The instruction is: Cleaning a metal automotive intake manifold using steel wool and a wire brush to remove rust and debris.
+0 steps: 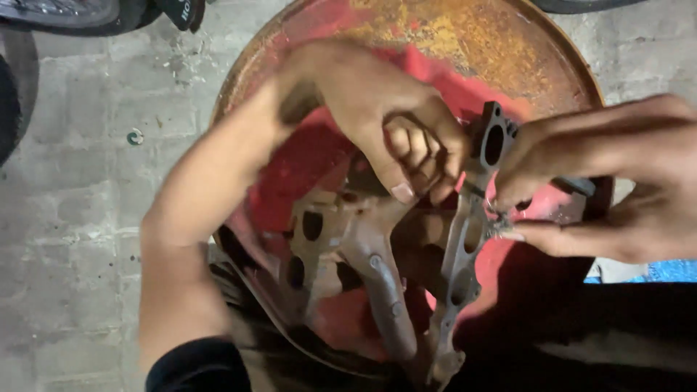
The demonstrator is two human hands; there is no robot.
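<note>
Hands over a rusty red drum top (450, 43): left hand (392, 116) curled, fingers closed round the upper end of a rusty cast manifold part (465, 247), right hand (617, 181) pinching a small grey scrap (499, 223) just beside it, a second rusty casting (363, 254) lying under the left fingers.

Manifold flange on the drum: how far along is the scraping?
Done: cannot tell; the flange looks rusty along its length. In hand: the left hand steadies the exhaust manifold on the red drum; the right hand pinches dark scraps beside the flange. Left: the lower ports show no sign of cleaning.
</note>
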